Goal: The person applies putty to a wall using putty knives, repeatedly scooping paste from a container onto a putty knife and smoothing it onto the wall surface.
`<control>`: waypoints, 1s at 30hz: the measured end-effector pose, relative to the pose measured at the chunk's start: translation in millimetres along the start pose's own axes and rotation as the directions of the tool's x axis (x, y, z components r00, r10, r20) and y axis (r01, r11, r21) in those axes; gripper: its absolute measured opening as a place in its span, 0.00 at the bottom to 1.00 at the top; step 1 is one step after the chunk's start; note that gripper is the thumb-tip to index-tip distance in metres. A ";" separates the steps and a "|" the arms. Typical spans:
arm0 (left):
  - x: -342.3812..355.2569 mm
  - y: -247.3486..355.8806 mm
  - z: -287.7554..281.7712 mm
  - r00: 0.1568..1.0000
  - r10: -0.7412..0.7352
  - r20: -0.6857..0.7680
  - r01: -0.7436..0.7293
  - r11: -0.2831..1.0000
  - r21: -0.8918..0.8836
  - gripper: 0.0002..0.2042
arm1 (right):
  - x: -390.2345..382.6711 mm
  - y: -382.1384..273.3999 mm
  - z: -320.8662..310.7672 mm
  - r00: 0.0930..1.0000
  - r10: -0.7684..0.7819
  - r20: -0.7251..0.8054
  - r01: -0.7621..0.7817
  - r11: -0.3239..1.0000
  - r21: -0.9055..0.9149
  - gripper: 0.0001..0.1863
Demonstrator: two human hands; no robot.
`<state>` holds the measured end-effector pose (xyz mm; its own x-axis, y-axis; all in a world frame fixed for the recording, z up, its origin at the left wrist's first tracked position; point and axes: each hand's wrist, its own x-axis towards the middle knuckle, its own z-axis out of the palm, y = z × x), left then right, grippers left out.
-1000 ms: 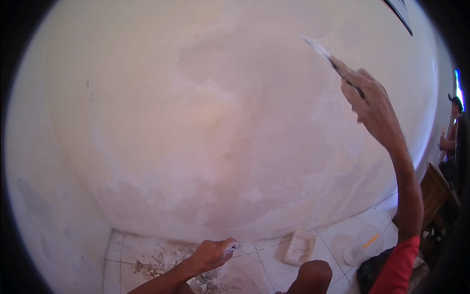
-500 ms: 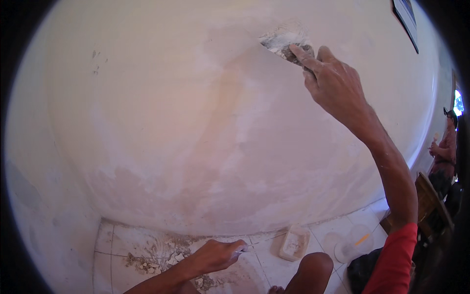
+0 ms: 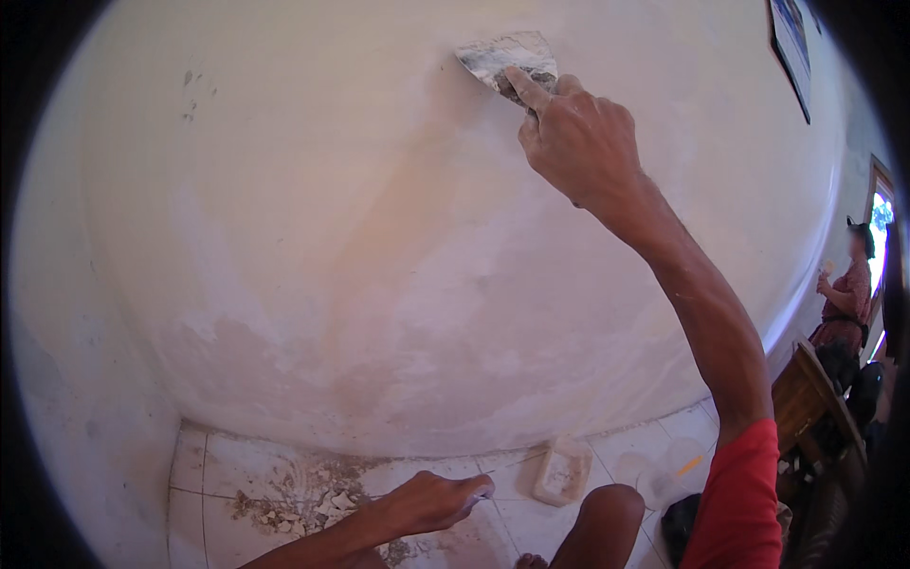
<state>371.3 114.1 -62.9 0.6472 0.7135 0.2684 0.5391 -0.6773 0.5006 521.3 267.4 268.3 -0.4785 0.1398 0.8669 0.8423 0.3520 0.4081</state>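
the broad-bladed scraper is high on the wall, well above the floor's far edge and right of the corner with the left-hand wall; its blade seems to lie nearly flat there, though full contact is hard to judge. the right hand is closed around its dark, crusted handle, forefinger stretched up toward the blade. the left hand is loosely curled low over the floor, fingertips whitened; whether it pinches anything, i cannot tell. the scraper looks light, a thin metal sheet that should be stiff across its width yet give a little toward the free edge, and it is unlikely to break. wet or powdery white residue could make it slippery, so the handle is the better hold, with a finger pressed near the root of the blade to steady its angle; the free edge and its corners may be sharp and are best left alone. the pale tray sits near the floor's far edge, right of the left hand, and crumbled debris lies toward the floor's left corner.
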 end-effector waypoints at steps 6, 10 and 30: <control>11.4 23.3 9.0 0.994 -0.070 0.079 0.068 0.997 0.028 0.13 | -31.2 19.9 29.5 0.986 -0.072 -0.151 0.067 0.997 -0.037 0.31; 18.0 35.0 18.7 0.993 -0.067 0.096 0.063 0.997 0.038 0.14 | -56.7 24.8 42.9 0.991 -0.048 -0.128 0.041 0.998 -0.053 0.34; 33.8 45.1 36.4 0.993 -0.080 0.089 0.078 0.997 0.017 0.13 | -15.1 93.9 -21.9 0.922 -0.382 -0.069 0.366 0.914 -0.176 0.29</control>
<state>437.1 101.1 -61.2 0.6474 0.7465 0.1537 0.5971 -0.6222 0.5063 613.1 278.0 299.7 -0.7456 -0.0693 0.6628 0.6387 0.2098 0.7403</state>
